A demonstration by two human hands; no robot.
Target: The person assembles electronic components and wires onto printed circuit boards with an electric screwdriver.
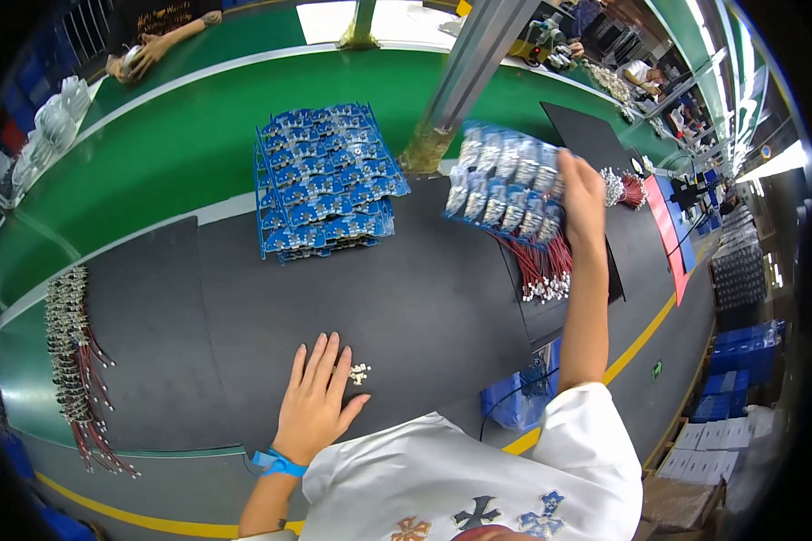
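The left hand [314, 403] lies flat and open on the dark desk [424, 307], near its front edge. Tiny white parts [359, 372] sit just beside its fingers. The right hand [584, 194] reaches far across and grips a blue tray [505, 185] near the desk's back right side. A stack of blue trays [327, 180] stands at the back edge.

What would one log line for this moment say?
left hand: flat on black mat, beside small white parts | right hand: holding blue tray
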